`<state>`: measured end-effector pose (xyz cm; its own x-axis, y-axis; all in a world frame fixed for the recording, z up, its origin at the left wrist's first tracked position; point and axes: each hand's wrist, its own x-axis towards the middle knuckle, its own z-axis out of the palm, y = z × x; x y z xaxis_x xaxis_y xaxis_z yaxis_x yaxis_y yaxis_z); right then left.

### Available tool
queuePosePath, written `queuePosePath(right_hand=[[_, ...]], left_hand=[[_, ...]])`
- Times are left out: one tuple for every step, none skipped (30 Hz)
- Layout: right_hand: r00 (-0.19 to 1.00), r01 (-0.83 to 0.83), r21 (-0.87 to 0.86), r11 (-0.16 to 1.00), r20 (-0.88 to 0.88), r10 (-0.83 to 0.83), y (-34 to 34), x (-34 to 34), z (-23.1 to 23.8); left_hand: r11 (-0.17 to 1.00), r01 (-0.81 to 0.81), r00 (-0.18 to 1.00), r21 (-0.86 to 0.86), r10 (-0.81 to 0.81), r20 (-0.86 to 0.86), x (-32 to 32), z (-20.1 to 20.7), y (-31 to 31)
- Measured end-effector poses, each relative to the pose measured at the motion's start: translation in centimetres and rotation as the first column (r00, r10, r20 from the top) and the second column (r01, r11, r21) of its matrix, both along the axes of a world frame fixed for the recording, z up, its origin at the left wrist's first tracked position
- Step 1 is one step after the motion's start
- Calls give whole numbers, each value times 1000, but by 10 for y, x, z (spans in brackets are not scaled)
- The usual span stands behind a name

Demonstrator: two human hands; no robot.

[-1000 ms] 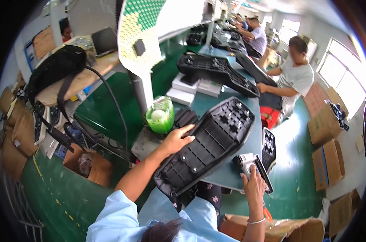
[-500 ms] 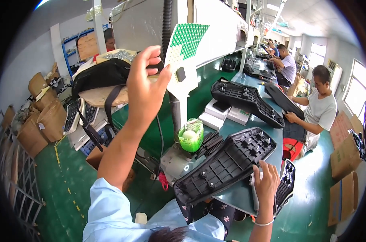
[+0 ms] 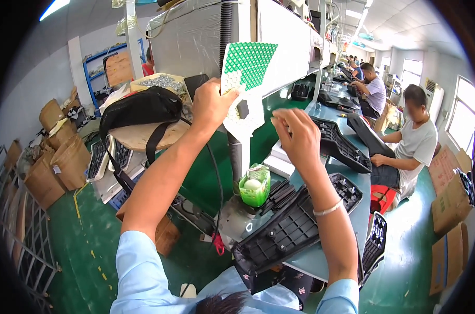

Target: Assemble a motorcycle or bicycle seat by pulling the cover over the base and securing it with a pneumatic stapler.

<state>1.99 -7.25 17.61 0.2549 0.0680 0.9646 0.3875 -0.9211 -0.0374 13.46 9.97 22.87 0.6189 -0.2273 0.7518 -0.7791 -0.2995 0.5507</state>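
Note:
A sheet patterned with green stickers [image 3: 250,62] hangs upright on a white column, its lower part pale where the green ends. My left hand [image 3: 212,104] is closed at its lower left edge, thumb and fingers pinching there. My right hand [image 3: 301,137] is raised right of the sheet, apart from it, with bent fingers and a gap before the thumb; nothing shows in it. Below, a black ribbed plastic panel [image 3: 287,230] with metal studs lies at the near table edge, partly covered by my right forearm.
A green plastic container [image 3: 255,192] with a white round thing inside stands beside black strips [image 3: 277,196]. Another black panel [image 3: 338,141] lies farther back. A black bag [image 3: 143,108] rests on a board at left. A co-worker [image 3: 416,125] sits at right.
My right hand has left the near black panel and risen beside the sheet. My left hand has closed from spread fingers onto the sheet's edge. The view has shifted slightly.

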Motion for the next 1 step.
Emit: queuePosePath(right_hand=[[998, -32, -4, 999, 47, 32, 2, 15, 6]], left_hand=[[1000, -8, 999, -2, 8, -54, 6, -1, 1]])
